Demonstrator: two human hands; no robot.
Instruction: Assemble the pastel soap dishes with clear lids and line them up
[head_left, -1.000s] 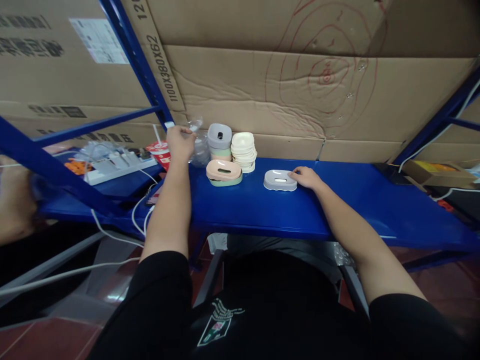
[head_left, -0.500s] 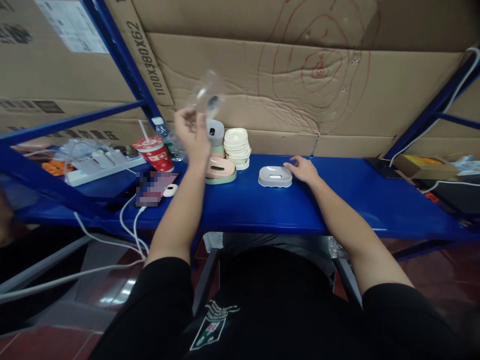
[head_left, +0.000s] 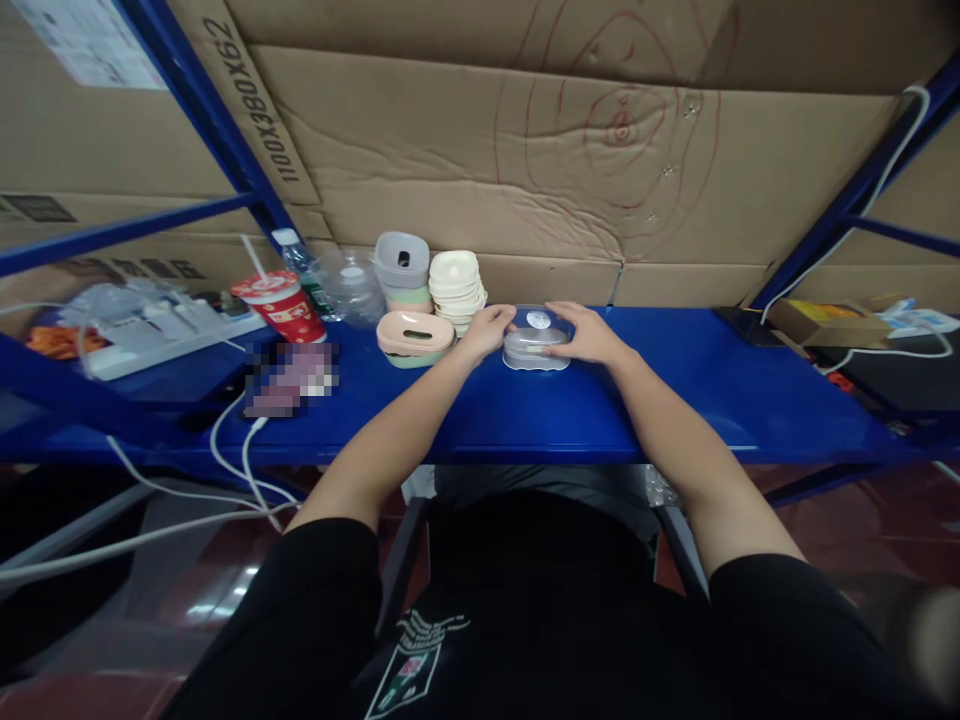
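A grey oval soap dish (head_left: 537, 358) with a wavy lower edge sits on the blue table. Over it is a clear plastic lid (head_left: 537, 320) bearing a round white sticker. My left hand (head_left: 491, 332) pinches the lid's left side. My right hand (head_left: 589, 333) curls round its right side, thumb in front and fingers behind. Whether the lid is fully seated on the dish, I cannot tell. Left of my left hand stands a stack of cream dishes (head_left: 457, 280), beside a pink dish (head_left: 415, 332) on a green one and a stack topped by a grey dish (head_left: 402, 258).
A red cup (head_left: 281, 308) with a straw, a plastic bottle (head_left: 296, 255) and clear lids (head_left: 356, 295) stand at the left. A phone (head_left: 292, 380), cables and a power strip (head_left: 172, 345) lie nearby. An open cardboard box (head_left: 832, 325) sits far right; cardboard lines the back.
My left hand has brought the clear lid down and right, over the grey dish. My right hand has shifted from the dish's edge to grip the lid. The view has moved slightly.
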